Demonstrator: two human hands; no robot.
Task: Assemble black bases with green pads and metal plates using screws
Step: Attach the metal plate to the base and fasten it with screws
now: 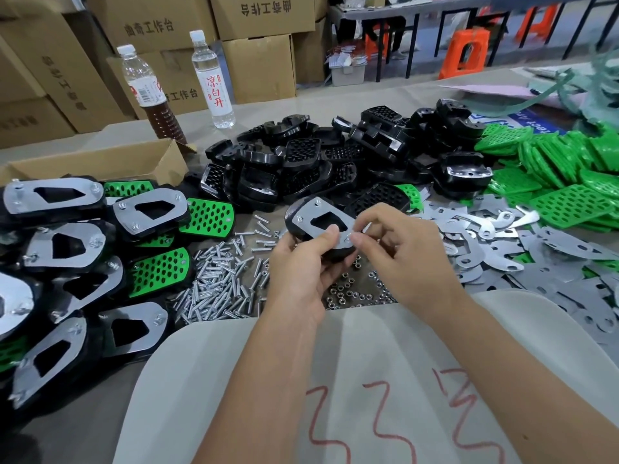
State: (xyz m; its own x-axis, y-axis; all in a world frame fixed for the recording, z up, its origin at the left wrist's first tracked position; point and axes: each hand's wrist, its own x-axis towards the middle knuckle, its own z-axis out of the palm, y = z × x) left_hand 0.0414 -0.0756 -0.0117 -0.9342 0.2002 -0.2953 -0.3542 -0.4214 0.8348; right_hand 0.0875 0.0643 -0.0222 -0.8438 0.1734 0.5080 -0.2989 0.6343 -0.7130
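Head view shows us holding one black base (303, 219) above the desk (274, 108), near the middle of the frame. Our left hand (303, 266) curls around the base from below, thumb pressed on the metal plate (326, 222) that lies on top of it. Our right hand (398, 249) pinches at the plate's near corner, fingertips (356, 242) closed on a small fastener there; whether it is a screw head or a nut we cannot tell. Two screw heads show at the plate's far corners.

Directly beneath our hands, at 6 o'clock from the base, lies a scatter of nuts (355, 293). At 8 o'clock from it is a heap of loose screws (217, 283). At 9 o'clock, filling the left edge, are finished assemblies (147, 212), some with plates up and some with green pads showing. At 12 o'clock is a pile of bare black bases (335, 155). At 3 o'clock spare metal plates (502, 249) spread across the desk, and beyond them at 2 o'clock sits a stack of green pads (569, 182).

An open cardboard box (134, 162) sits at 10 o'clock, with two bottles (214, 78) standing behind it and stacked cartons (150, 28) further back.
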